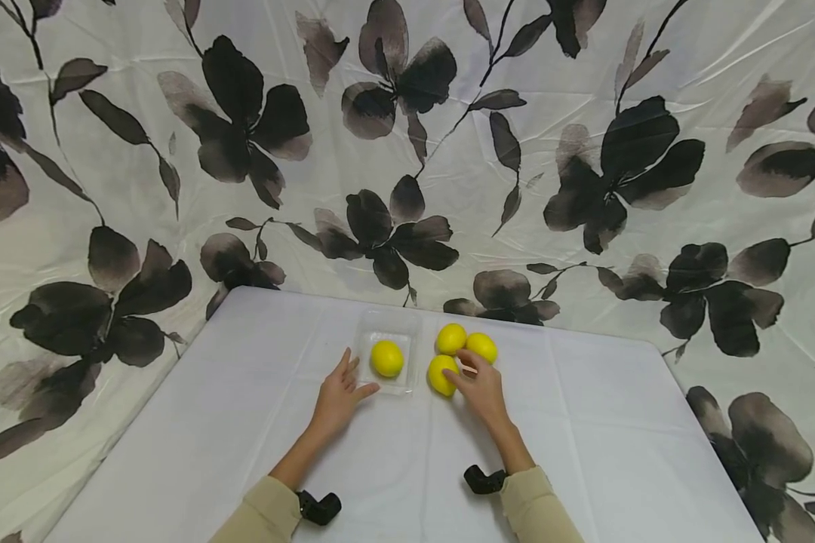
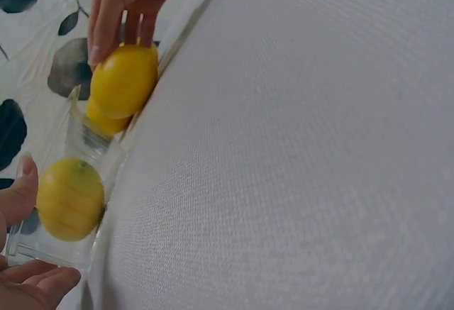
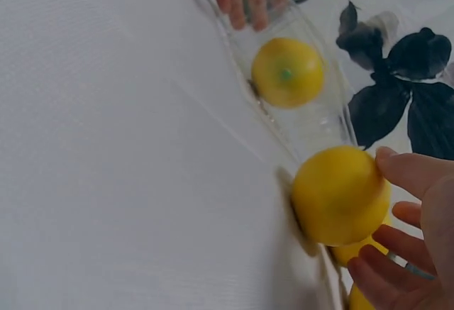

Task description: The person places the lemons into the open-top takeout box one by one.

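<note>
A clear plastic container (image 1: 410, 377) stands near the table's far side with one yellow lemon (image 1: 387, 358) in it. My left hand (image 1: 337, 396) touches the container's near left corner, fingers along the left side and thumb by the front edge. To the right of the container lie three more lemons, grouped together. My right hand (image 1: 482, 383) is at the nearest one (image 3: 339, 196), its thumb touching the peel and its fingers loosely bent beside it. This lemon rests on the table. Behind it are another lemon (image 1: 451, 338) and a third (image 1: 482, 346), partly covered by my fingers.
A white cloth covers the table (image 1: 339, 483). Beyond its far edge hangs a pale curtain (image 1: 489, 181) with dark flowers. A black device (image 1: 321, 509) is strapped to the left wrist and a similar one (image 1: 484, 480) to the right, both by beige sleeves.
</note>
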